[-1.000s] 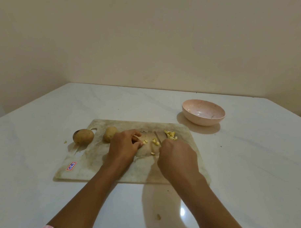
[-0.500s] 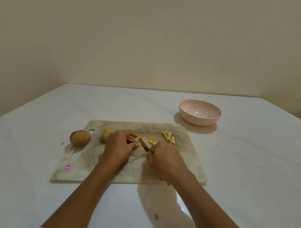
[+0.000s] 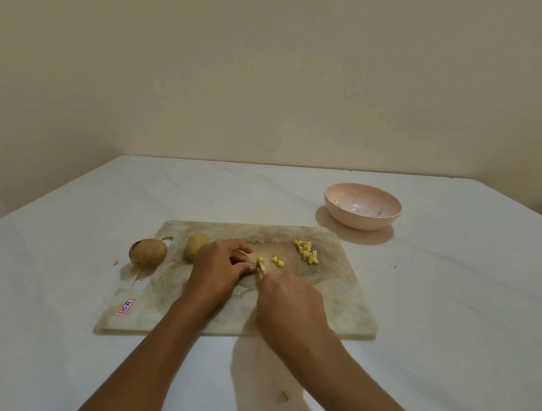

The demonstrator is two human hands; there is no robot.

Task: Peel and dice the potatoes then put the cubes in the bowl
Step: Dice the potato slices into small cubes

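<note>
Two whole potatoes are left at the board left end. A potato piece is pinched under the curled left hand. The knife, grasped by the right hand, is set just right of it, blade pointing away. Cubes lie further right, the bowl beyond, no cubes in it.

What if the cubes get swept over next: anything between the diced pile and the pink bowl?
Nothing visible: only worn cutting board and white table separate the yellow potato cubes from the round pink bowl.
</note>
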